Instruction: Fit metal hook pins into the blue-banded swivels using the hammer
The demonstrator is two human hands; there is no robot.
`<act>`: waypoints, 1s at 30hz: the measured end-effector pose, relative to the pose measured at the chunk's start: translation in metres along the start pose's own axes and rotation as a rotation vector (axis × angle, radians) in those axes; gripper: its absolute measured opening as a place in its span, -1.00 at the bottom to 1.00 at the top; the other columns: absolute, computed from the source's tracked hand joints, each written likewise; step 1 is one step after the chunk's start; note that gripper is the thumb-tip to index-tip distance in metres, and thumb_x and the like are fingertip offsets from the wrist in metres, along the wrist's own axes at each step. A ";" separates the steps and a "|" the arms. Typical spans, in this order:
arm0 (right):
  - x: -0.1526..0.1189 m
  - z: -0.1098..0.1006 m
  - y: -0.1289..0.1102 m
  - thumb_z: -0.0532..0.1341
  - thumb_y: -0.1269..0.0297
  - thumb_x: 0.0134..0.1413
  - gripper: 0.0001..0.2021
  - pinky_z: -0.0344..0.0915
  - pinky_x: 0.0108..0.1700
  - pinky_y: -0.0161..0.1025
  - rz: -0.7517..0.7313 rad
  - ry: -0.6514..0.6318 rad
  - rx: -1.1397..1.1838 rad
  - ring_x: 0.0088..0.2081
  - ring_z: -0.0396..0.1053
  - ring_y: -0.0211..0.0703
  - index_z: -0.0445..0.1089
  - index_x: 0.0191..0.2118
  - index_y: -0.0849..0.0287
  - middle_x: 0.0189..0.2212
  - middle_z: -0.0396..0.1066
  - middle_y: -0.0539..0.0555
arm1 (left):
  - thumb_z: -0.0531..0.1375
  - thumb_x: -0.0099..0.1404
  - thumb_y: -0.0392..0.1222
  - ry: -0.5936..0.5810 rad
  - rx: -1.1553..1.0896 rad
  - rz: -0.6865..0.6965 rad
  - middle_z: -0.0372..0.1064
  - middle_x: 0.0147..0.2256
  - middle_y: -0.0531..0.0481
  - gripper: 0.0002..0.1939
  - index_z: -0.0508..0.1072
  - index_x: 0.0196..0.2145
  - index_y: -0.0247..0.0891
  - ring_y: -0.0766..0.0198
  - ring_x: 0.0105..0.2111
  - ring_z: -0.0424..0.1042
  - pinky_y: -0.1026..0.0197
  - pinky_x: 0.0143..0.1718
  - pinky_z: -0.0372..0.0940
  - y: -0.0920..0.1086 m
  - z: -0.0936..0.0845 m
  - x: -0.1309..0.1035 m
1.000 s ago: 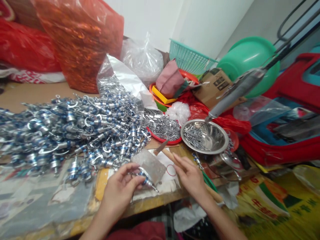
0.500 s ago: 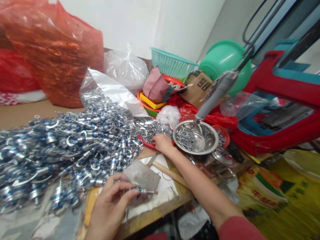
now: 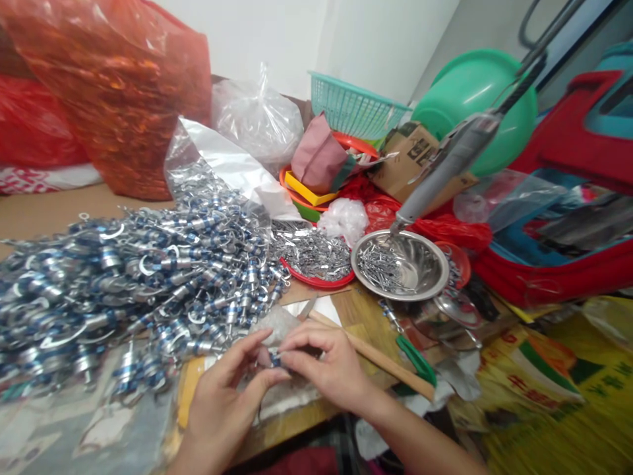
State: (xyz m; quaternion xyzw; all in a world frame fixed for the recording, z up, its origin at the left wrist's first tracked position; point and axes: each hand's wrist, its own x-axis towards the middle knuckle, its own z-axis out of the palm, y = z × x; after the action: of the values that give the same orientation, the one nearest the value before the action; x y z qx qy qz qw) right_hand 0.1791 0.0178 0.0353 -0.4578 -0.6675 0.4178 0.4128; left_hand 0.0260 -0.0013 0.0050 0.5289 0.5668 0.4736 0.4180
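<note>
My left hand [image 3: 230, 389] curls its thumb and fingers round a small blue-and-silver metal fitting [image 3: 275, 359], mostly hidden by the fingers. My right hand [image 3: 329, 366] meets it from the right, fingers pinched together at the fitting; whatever lies in that pinch is covered. Under both hands is a worn grey block [image 3: 279, 320] on the worktable. Just beyond lies a wooden handle [image 3: 390, 366], slanting past my right wrist. To the left spreads a big heap of similar blue-and-silver fittings [image 3: 163, 277].
A red tray [image 3: 316, 284] of small metal pieces sits behind the hands. Beside it, a steel bowl [image 3: 425, 284] holds metal pins, with a grey-handled tool [image 3: 445, 171] hanging over it. Green-handled tool [image 3: 418, 363] at right; orange bag [image 3: 148, 112] at back left.
My right hand has come back from the red tray to the fitting at my left hand. The view has shifted slightly, and the green handle now shows.
</note>
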 end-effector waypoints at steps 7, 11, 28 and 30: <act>-0.006 0.005 0.002 0.26 0.45 -0.17 -0.95 0.27 -0.34 -0.35 0.050 -0.004 0.209 -0.41 0.34 -0.27 0.47 -0.51 0.19 -0.51 0.40 0.01 | 0.29 -0.07 -0.25 -0.026 0.072 0.209 0.48 -0.51 0.06 -0.84 0.56 -0.45 -0.07 0.25 -0.50 0.44 0.30 -0.46 0.33 0.011 -0.003 0.001; -0.010 0.005 0.002 0.22 0.40 -0.07 -0.94 0.29 -0.29 -0.33 -0.034 -0.006 0.158 -0.36 0.36 -0.25 0.46 -0.46 0.20 -0.46 0.39 0.04 | 0.25 -0.02 -0.25 -0.056 0.038 0.195 0.45 -0.53 0.04 -0.89 0.57 -0.52 -0.08 0.26 -0.51 0.43 0.33 -0.52 0.30 0.013 -0.005 0.000; -0.016 -0.009 0.009 0.13 0.54 0.00 -0.80 0.36 -0.34 -0.34 -0.742 0.067 -0.483 -0.34 0.42 -0.22 0.43 -0.26 0.24 -0.33 0.47 0.15 | 0.20 0.06 -0.16 -0.154 0.081 0.067 0.42 -0.38 0.02 -0.88 0.50 -0.58 -0.16 0.22 -0.30 0.39 0.26 -0.24 0.23 0.025 -0.014 0.003; -0.018 -0.003 0.009 0.19 0.51 -0.04 -0.84 0.37 -0.33 -0.36 -0.627 0.082 -0.356 -0.37 0.42 -0.23 0.45 -0.30 0.25 -0.38 0.48 0.13 | 0.20 0.05 -0.13 -0.140 0.005 -0.063 0.47 -0.41 0.01 -0.88 0.51 -0.54 -0.18 0.20 -0.35 0.41 0.24 -0.27 0.28 0.022 -0.011 -0.001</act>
State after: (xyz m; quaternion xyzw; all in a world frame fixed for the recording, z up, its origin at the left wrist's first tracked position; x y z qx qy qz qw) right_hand 0.1886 0.0029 0.0248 -0.3119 -0.8204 0.1296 0.4613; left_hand 0.0198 -0.0031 0.0292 0.5438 0.5536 0.4206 0.4700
